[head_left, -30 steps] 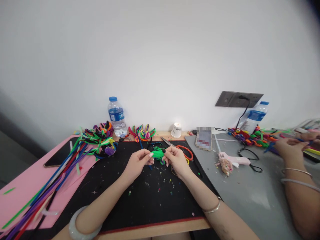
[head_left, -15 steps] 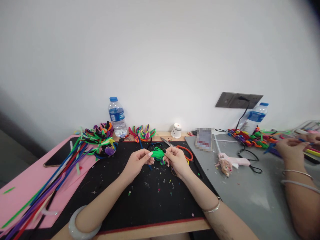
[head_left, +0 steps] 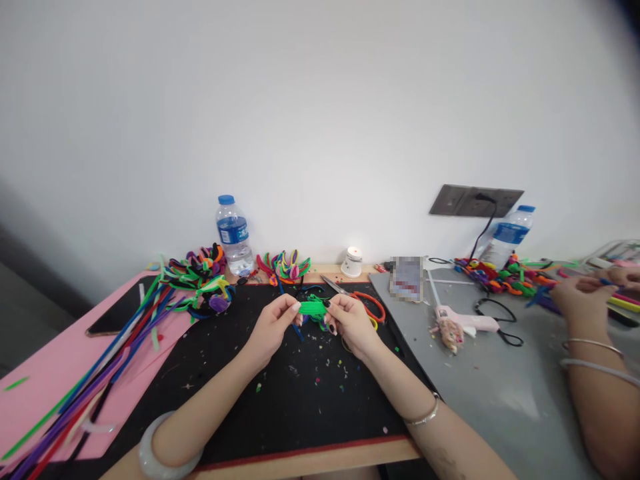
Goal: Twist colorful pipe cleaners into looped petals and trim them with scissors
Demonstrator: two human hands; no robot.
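Between my two hands stretches a flat green bundle of pipe cleaners (head_left: 313, 307). My left hand (head_left: 277, 325) pinches its left end between thumb and fingers. The right end is pinched by my right hand (head_left: 351, 321), which has dark nails. Behind and below the bundle lie more green and purple pipe cleaners (head_left: 317, 319), partly hidden by it. Scissors with orange handles (head_left: 369, 305) rest just beyond my right hand. Small coloured scraps are scattered over the black mat (head_left: 295, 400) under my hands.
Long pipe cleaners (head_left: 95, 380) and a phone (head_left: 120, 310) lie on the pink sheet at left. Water bottles (head_left: 234, 237) and a paper cup (head_left: 352, 262) stand by the wall. A pink glue gun (head_left: 467, 320) lies at right, near a co-worker's hand (head_left: 583, 300).
Both hands hold the green bundle as before. The view has shifted very slightly; nothing else has visibly moved.
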